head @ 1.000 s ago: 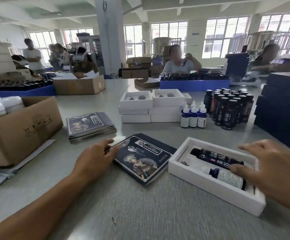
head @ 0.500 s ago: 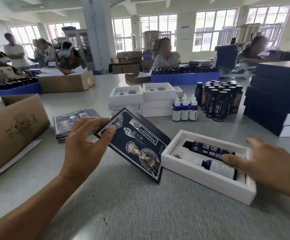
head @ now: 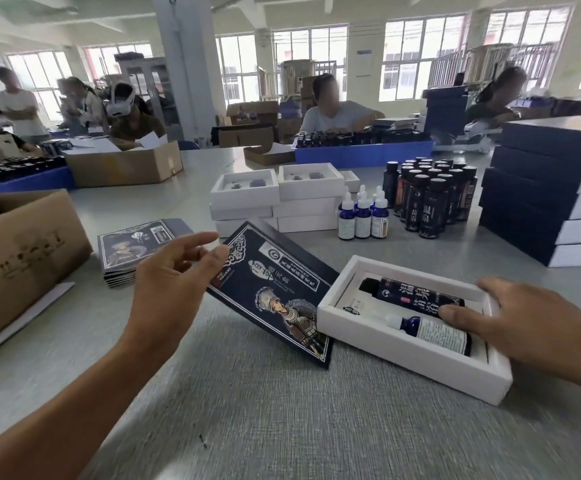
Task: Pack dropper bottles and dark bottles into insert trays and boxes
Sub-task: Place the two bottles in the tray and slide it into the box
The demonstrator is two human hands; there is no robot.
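Observation:
A white insert tray (head: 410,355) lies on the grey table, holding a dark bottle (head: 407,292) and a blue dropper bottle (head: 431,332) side by side. My right hand (head: 531,323) rests on the tray's right end, thumb touching the bottles. My left hand (head: 171,285) pinches the upper left edge of a flat dark printed box sleeve (head: 275,289), tilted up, its lower corner on the table beside the tray. Farther back stand several blue dropper bottles (head: 363,218) and several dark bottles (head: 427,199).
Stacked white empty trays (head: 275,202) sit behind the sleeve. A pile of flat sleeves (head: 129,247) lies to the left, by a cardboard carton (head: 22,258). Dark blue boxes (head: 545,192) are stacked at the right. People work at the table's far side.
My left hand has lifted the printed sleeve off the table and tilted it up towards the tray. My right hand has stayed on the tray's right end.

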